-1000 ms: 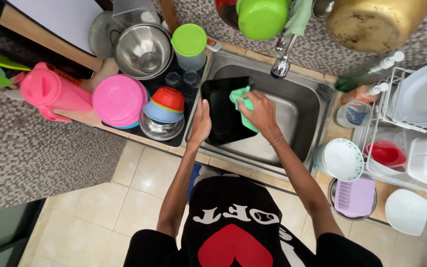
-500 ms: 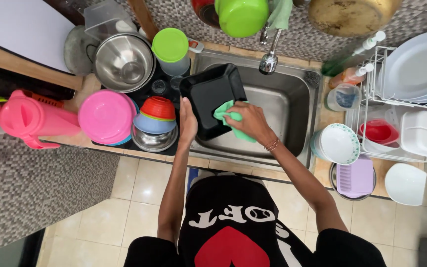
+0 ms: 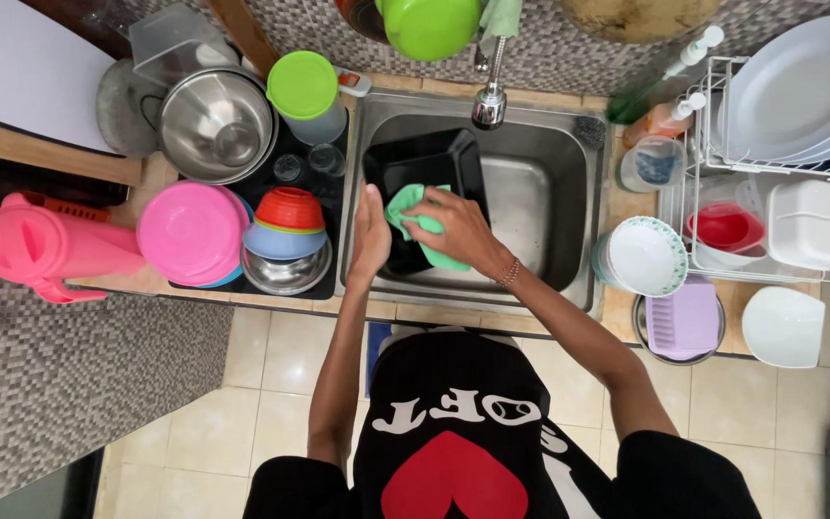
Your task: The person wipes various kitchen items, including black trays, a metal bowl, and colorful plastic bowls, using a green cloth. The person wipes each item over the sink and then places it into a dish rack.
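A person in a black shirt with a red heart leans over a steel sink, where a black square tray stands tilted against the left wall. The left hand has its grip clamped on the tray's near left edge, steadying it. The right hand has its grip closed on a green cloth and presses it flat against the inside of the tray.

Compared with half a second ago, the tray sits a little more squarely in the basin and the cloth has slid from the rim toward the middle of the tray's face; a second ago it was nearer the upper corner. Judged from that, the wiping is mid-stroke and working across the inner surface, with the far part of the tray not yet covered.

On the desk to the left sit a pink jug, a pink lid and stacked bowls; beyond them, a steel pot and a green-lidded container. To the right stand a patterned bowl and a wire rack of white plates. The tap hangs over the far rim; no water is visibly running.
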